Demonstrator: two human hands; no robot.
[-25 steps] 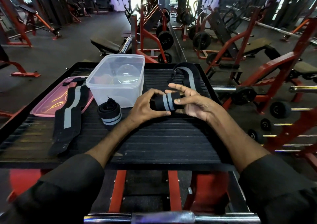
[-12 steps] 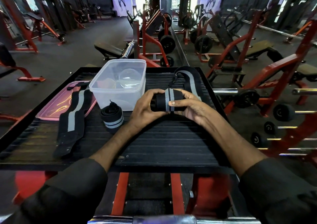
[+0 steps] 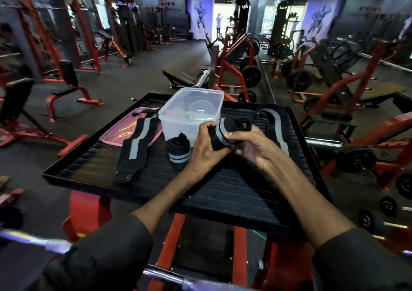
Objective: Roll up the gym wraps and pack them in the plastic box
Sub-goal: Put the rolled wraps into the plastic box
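Observation:
Both hands hold a partly rolled black wrap with a grey stripe (image 3: 223,134) just above the black ribbed platform (image 3: 223,186). My left hand (image 3: 205,148) grips the roll's left end and my right hand (image 3: 252,145) pinches its right side. The wrap's loose tail (image 3: 276,121) trails back over the platform's far right. A finished roll (image 3: 178,153) stands on end to the left of my hands. The clear plastic box (image 3: 191,112), open, stands just behind it. Another wrap (image 3: 133,150) lies flat at the left.
A pink lid (image 3: 116,132) lies under the flat wrap's far end, left of the box. The platform rests on a red frame (image 3: 169,241). A chrome bar (image 3: 178,279) crosses the bottom. Red gym machines and weight plates (image 3: 356,159) surround the platform.
The camera has tilted up and the view has shifted. My hands have turned the roll and lifted it a little toward the box, with the tail shorter than before.

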